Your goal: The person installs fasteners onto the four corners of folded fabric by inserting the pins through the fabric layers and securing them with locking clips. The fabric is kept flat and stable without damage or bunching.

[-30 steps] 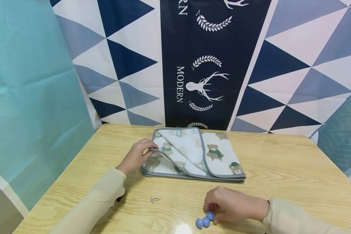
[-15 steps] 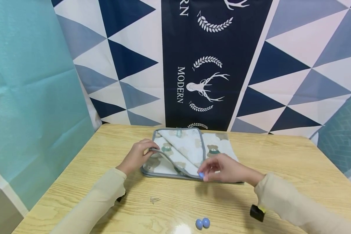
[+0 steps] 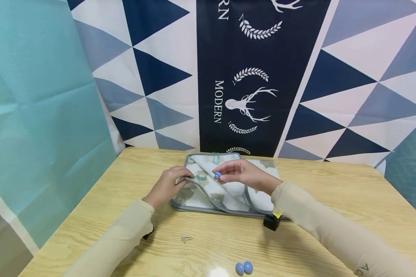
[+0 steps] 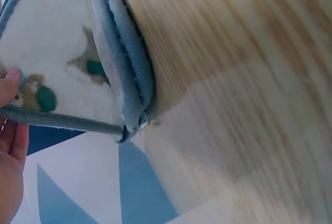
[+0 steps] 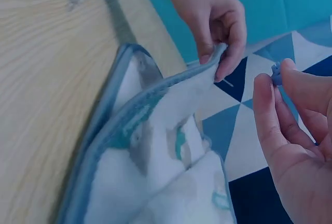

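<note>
A folded white blanket [image 3: 197, 200] with bear prints and grey edging lies at the back of the table. My left hand [image 3: 168, 184] pinches its lifted edge at the left; the left wrist view shows thumb and fingers on either side of the grey trim [image 4: 67, 120]. My right hand [image 3: 244, 175] is over the blanket and pinches a small blue rounded cap [image 3: 217, 175] between thumb and fingertips. In the right wrist view this blue cap [image 5: 276, 74] is held apart from the raised blanket edge [image 5: 171, 81].
Two more blue caps [image 3: 244, 268] lie side by side near the table's front edge. Several small, clear pin-like pieces [image 3: 186, 239] are on the wooden table [image 3: 208, 246], left of them. A patterned cloth [image 3: 173, 96] hangs behind the table.
My right hand has picked one blue cap from the group of three at the front and carried it back and left over the blanket. The left hand keeps pinching the blanket edge.
</note>
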The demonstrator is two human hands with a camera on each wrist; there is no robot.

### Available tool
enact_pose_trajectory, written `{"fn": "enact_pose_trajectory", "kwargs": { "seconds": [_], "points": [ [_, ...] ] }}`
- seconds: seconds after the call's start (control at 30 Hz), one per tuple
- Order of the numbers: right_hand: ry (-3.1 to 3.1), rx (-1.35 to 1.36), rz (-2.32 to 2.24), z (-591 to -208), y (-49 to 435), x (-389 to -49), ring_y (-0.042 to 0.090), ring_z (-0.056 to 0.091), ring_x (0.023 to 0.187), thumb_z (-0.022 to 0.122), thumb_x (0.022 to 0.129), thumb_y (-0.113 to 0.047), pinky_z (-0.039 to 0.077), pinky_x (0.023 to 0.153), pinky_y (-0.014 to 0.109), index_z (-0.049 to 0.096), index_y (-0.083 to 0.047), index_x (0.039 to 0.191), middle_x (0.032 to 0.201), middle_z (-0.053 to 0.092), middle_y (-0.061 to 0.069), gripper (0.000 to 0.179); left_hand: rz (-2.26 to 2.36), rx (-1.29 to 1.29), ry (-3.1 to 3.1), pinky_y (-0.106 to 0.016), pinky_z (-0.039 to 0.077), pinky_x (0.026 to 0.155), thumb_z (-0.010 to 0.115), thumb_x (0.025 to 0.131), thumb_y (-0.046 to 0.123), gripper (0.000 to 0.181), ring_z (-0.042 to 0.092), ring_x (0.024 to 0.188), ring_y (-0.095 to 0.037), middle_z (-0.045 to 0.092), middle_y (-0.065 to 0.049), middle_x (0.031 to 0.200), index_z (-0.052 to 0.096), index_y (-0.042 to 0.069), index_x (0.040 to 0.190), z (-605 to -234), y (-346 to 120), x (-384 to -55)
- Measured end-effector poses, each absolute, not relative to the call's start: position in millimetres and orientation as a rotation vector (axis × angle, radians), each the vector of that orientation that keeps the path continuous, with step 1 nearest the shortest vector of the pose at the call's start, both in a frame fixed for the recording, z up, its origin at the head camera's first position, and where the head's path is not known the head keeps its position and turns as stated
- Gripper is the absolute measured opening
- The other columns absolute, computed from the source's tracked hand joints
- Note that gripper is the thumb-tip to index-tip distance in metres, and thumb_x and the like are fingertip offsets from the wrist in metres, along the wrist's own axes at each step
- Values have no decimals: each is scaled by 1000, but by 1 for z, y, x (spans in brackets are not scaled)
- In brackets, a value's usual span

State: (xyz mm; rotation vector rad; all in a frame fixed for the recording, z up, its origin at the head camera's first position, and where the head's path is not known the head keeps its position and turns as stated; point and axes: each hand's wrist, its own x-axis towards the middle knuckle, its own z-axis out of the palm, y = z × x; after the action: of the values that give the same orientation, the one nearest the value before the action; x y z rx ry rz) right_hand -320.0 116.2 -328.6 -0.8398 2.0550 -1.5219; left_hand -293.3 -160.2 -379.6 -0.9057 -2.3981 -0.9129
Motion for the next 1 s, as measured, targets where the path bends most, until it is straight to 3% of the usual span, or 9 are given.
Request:
{"fn": "enact_pose_trajectory", "kwargs": {
  "seconds": [0.1,0.27,0.43,0.6,1.0],
  "points": [
    [2049,-791,-1529,-330,104,-329,8,69,94,64,91,-11,50,100,49,56,7,127,110,71,8,40,-922,-906,-2393,-30,56,88,70,83,-2,17,67,98,-18,72,-3,98,72,9,95,-378,-159,-294],
    [2066,-770,-1524,-333,90,-341,8,68,98,60,94,-12,46,104,53,57,3,129,122,65,22,38,-929,-911,-2380,-32,56,90,70,83,-3,18,67,98,-17,73,-3,97,72,10,95,-375,-156,-294],
    [2060,-761,-1572,-340,82,-349,7,69,95,59,94,-8,44,103,56,56,5,129,114,70,13,37,-925,-918,-2393,-33,55,93,69,83,-4,19,67,100,-17,73,-3,97,72,9,95,-371,-152,-292],
    [2086,-752,-1591,-346,77,-354,3,68,88,59,93,-4,50,99,50,56,9,127,103,72,2,36,-920,-941,-2371,-32,54,92,69,83,-4,19,66,99,-16,73,-2,97,72,10,96,-371,-149,-293],
    [2098,-731,-1577,-348,69,-355,5,68,81,59,93,-3,47,99,56,57,12,124,100,74,7,34,-953,-907,-2385,-32,55,92,67,84,-4,20,66,100,-16,72,-2,99,72,10,97,-374,-151,-294]
  ]
}}
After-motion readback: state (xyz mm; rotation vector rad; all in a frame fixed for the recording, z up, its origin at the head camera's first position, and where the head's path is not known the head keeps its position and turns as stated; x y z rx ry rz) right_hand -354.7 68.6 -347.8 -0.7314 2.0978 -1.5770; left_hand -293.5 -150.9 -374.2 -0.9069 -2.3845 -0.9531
